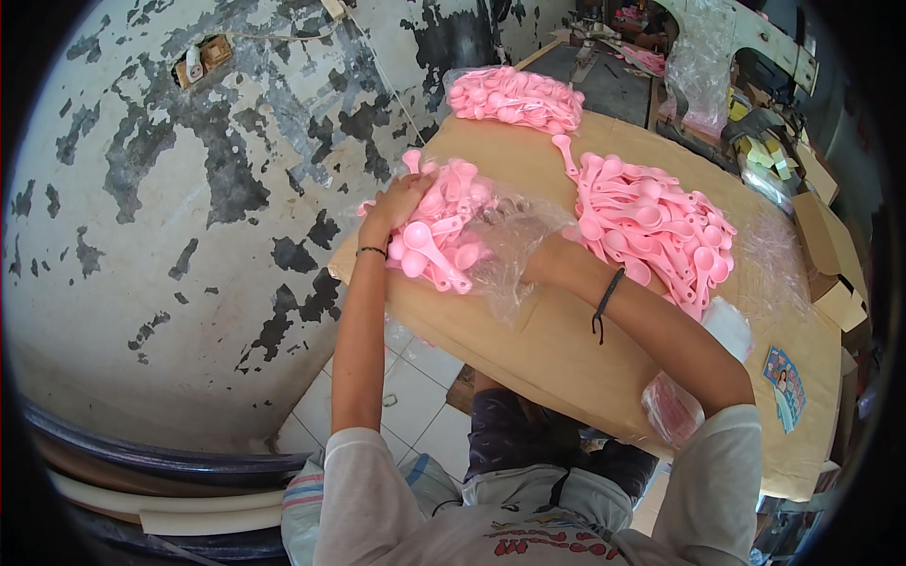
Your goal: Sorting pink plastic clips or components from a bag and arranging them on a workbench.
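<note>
A heap of pink plastic spoons [429, 250] lies at the left end of the brown-covered table [472, 325]. My left hand [400, 200] is cupped over the heap's left side, its fingers curled against the spoons. Beside them spreads a crumpled clear plastic bag [514, 241]; I cannot make out how many of the spoons are inside it. My right hand [545, 258] reaches to the bag's right end, and its fingers are hidden by the plastic and the wrist. Just beyond my right forearm rests a larger loose pile of pink spoons [651, 217].
A filled clear bag of pink spoons [517, 99] sits at the table's far edge. Near my right elbow are a clear plastic packet [673, 407] and a colourful printed card [784, 387]. Cardboard boxes [830, 255] stand at the right; a peeling wall [208, 236] bounds the left.
</note>
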Available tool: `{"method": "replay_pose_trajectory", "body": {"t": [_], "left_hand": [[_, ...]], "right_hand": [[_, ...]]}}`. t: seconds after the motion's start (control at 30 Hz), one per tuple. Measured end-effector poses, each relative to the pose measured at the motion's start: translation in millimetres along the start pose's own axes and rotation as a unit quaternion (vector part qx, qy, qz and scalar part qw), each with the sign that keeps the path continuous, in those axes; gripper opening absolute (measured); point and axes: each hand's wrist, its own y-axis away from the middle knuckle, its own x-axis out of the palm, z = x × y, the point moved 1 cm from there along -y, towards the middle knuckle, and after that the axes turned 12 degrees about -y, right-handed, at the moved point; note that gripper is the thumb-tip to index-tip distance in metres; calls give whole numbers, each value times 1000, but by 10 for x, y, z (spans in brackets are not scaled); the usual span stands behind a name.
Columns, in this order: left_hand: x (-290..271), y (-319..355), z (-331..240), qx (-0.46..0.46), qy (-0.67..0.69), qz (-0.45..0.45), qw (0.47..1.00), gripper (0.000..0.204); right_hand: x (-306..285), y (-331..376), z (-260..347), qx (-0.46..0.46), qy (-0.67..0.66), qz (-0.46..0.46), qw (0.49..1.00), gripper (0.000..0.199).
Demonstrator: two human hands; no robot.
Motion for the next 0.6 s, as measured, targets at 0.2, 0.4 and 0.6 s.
{"method": "replay_pose_trajectory", "body": {"t": [0.2,0.4,0.6], "left_hand": [[112,17,112,-32,-59,-43,997,83],[55,25,212,-20,-73,-58,995,86],[-209,63,77,24,-55,-76,995,80]], "right_hand": [[-461,86,327,59,-24,-41,997,35],[-1090,475,491,31,-185,-108,976,23],[-1714,1035,466,176,-314,-122,925,27]]}}
